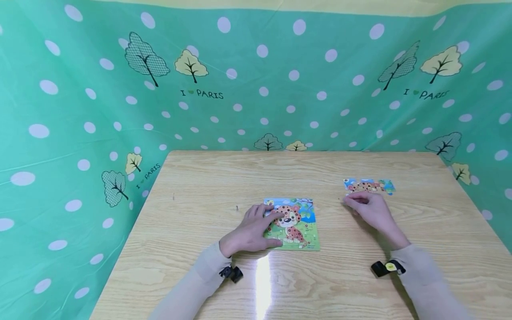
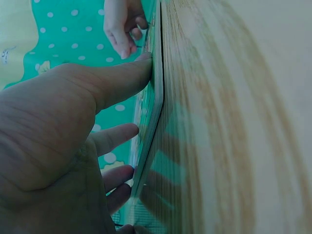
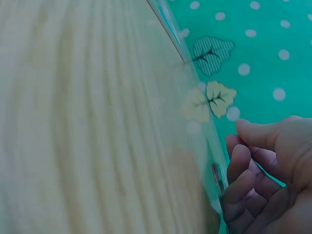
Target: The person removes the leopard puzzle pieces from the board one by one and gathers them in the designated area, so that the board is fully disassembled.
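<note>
The left hand (image 1: 251, 231) rests flat, grip open, on the leopard puzzle board (image 1: 298, 226); the right hand (image 1: 370, 209) curls its grip over loose puzzle pieces (image 1: 370, 186) on the table (image 1: 208, 191).

I'm looking at a light wooden table (image 1: 200, 191), grain running side to side. A leopard puzzle board (image 1: 298, 224) lies flat near the middle. Off to the right, well apart, sits a small cluster of loose puzzle pieces (image 1: 370, 186).
</note>
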A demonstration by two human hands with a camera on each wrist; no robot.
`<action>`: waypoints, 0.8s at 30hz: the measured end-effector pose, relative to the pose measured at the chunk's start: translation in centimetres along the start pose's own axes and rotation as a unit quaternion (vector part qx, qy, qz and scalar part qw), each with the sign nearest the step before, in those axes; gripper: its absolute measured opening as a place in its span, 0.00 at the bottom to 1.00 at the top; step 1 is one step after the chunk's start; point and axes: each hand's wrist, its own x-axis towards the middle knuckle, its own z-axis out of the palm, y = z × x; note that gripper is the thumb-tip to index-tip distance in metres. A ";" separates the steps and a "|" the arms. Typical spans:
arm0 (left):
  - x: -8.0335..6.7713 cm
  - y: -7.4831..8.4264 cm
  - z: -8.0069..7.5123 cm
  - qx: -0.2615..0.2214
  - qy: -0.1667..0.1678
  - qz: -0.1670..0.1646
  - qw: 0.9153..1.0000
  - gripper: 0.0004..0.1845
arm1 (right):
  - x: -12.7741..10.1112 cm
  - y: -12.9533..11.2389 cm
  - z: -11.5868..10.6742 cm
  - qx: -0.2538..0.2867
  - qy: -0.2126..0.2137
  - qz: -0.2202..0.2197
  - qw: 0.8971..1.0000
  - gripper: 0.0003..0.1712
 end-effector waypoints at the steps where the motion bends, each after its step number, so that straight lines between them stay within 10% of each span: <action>1: 0.0 -0.1 0.1 0.000 0.002 0.001 1.000 0.42 | 0.0 -0.1 0.2 0.002 -0.005 -0.003 1.000 0.24; 24: -0.2 0.3 -0.2 0.005 -0.001 -0.004 1.000 0.41 | -0.7 -3.1 4.4 0.001 -0.079 -0.050 0.996 0.17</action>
